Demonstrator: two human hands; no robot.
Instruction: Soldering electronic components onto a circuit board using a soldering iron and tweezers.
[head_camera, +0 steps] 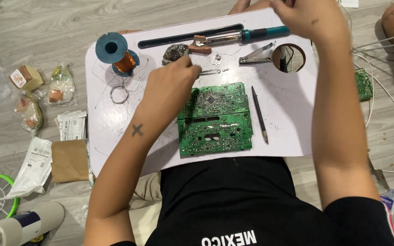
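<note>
Just above the green circuit board [215,120], the left hand [172,86] pinches slim tweezers [210,70]. Further up from the board, the right hand [308,18] grips the teal-handled soldering iron [233,37]; nail clippers [256,54] lie nearby.

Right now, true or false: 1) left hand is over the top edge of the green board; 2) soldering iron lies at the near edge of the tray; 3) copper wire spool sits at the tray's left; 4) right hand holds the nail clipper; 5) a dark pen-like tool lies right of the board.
1) True: the left hand, pinching a thin metal tool, is at the top edge of the green circuit board.
2) False: the soldering iron lies along the far edge of the white tray.
3) True: the copper wire spool is there.
4) False: the right hand is at the iron's teal handle; the nail clipper lies untouched.
5) True: the dark pen-like tool.
</note>
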